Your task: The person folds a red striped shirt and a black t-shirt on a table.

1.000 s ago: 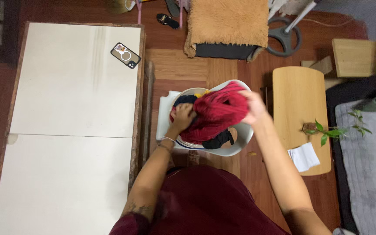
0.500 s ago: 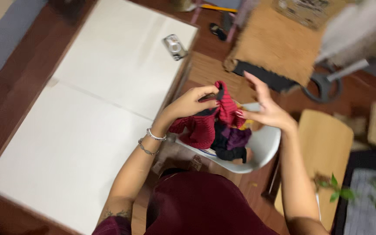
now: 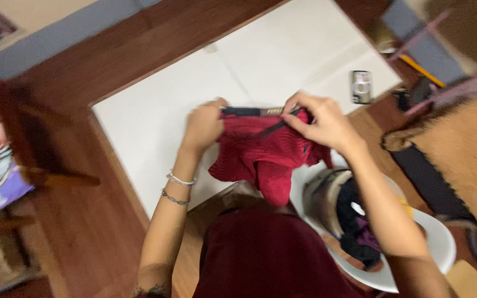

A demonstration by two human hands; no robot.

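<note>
Left hand and right hand both clamped on black waistband of red garment, stretched between them above white worktop; phone near right hand.

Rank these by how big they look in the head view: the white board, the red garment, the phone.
1. White board: largest.
2. Red garment, held up by the left hand and right hand; it is nearer the camera, so it looks bigger than it is.
3. Phone: smallest.
</note>
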